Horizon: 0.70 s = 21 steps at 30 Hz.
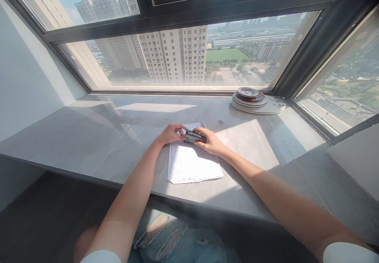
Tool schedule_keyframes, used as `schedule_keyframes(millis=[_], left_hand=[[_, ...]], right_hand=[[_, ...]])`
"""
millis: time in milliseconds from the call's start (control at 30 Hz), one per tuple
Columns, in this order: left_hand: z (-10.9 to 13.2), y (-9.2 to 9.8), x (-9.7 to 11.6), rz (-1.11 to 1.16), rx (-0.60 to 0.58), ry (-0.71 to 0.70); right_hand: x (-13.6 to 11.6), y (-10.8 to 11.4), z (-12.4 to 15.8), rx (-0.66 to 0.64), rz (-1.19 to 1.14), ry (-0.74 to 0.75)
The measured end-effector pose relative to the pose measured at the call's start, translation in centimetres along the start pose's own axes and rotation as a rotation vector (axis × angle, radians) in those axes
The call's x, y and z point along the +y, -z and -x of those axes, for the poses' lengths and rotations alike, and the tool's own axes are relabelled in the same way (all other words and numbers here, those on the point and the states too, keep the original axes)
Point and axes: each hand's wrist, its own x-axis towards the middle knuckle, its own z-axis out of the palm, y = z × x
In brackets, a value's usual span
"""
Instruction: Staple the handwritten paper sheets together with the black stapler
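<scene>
A black stapler (195, 137) lies sideways over the upper part of a stack of printed paper sheets (194, 164). My right hand (209, 140) is closed round its right end, thumb on the near side and fingers over the far side. At the other end, my left hand (173, 133) has its fingers curled and pinched against the stapler's tip. Whether a small piece sits between those left fingertips is too fine to make out. Beyond the right hand, two short staple strips (220, 122) rest on the grey stone sill.
A pile of plates (250, 98) stands at the back right, on a larger pale oval plate (275, 106), close to the window frame (166, 92). The grey sill (89, 136) ends at a front edge above my knees. Sunlight and shadow cross the surface.
</scene>
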Motion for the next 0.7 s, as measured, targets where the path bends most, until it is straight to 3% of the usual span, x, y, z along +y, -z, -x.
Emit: schedule_keyframes(millis=[500, 700], left_hand=[[0.1, 0.1, 0.4, 0.029, -0.038, 0.045], [0.4, 1.1, 0.2, -0.076, 0.028, 0.017]], right_hand=[[-0.1, -0.1, 0.0, -0.023, 0.001, -0.006], [-0.2, -0.1, 0.0, -0.040, 0.013, -0.040]])
